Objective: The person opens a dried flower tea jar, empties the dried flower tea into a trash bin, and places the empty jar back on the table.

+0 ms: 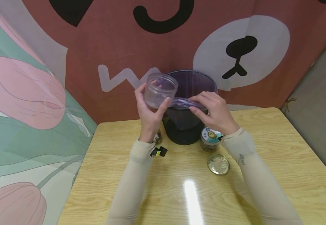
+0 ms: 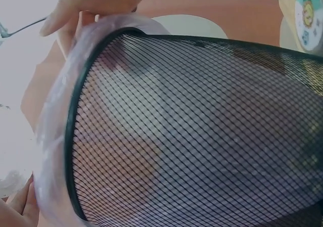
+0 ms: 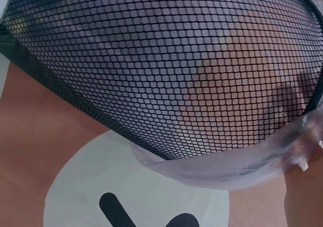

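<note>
In the head view, my left hand (image 1: 148, 117) holds a clear plastic jar (image 1: 158, 98) without a lid, tilted beside the rim of a black mesh bin (image 1: 183, 132). A translucent purple bag (image 1: 183, 103) lines the bin and folds over its rim. My right hand (image 1: 214, 109) pinches the bag's edge at the front right of the rim. In the left wrist view the mesh wall (image 2: 192, 126) fills most of the picture, with the bag's fold (image 2: 50, 151) along the rim. The right wrist view shows the bag's overhang (image 3: 217, 171) below the mesh.
A jar with a printed label (image 1: 210, 137) stands by the bin's right side, under my right wrist. A round shiny lid (image 1: 218, 164) lies in front of it. Another small jar (image 1: 158, 138) is partly hidden behind my left wrist. A patterned cloth (image 1: 117, 103) hangs behind the table (image 1: 112, 175).
</note>
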Demonstrator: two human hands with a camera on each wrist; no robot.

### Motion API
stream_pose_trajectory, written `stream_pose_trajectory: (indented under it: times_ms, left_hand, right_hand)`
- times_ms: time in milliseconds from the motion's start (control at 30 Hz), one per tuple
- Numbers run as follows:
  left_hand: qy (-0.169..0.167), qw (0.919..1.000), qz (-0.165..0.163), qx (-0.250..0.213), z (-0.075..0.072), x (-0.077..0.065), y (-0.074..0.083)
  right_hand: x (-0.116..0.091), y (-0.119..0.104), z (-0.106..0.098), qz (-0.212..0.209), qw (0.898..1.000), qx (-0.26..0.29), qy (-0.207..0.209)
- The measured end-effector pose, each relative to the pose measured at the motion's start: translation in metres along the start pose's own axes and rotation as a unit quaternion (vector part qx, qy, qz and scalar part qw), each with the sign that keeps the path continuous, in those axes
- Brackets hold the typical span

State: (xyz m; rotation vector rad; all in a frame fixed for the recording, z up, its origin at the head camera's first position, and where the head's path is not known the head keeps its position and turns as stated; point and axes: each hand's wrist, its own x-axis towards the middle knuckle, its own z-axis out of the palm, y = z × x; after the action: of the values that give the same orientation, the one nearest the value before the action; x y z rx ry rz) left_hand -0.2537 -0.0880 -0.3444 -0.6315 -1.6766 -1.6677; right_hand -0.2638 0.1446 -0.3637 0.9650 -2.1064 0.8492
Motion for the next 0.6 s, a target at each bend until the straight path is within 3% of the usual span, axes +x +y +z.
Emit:
stream_pose_trajectory:
  times_ms: [200, 600]
  left_hand:
    - [-0.006, 0.9989, 0.009, -0.047, 0.001, -0.002, 0.009]
    - [-0.045, 0.9971, 0.005, -0.062, 0.005, -0.012, 0.014]
  right_hand:
    - [-0.003, -0.003, -0.001, -0.022, 0.999, 0.031, -0.003]
    - [-0.006, -0.009, -0.001, -0.050, 0.997, 0.056, 0.033]
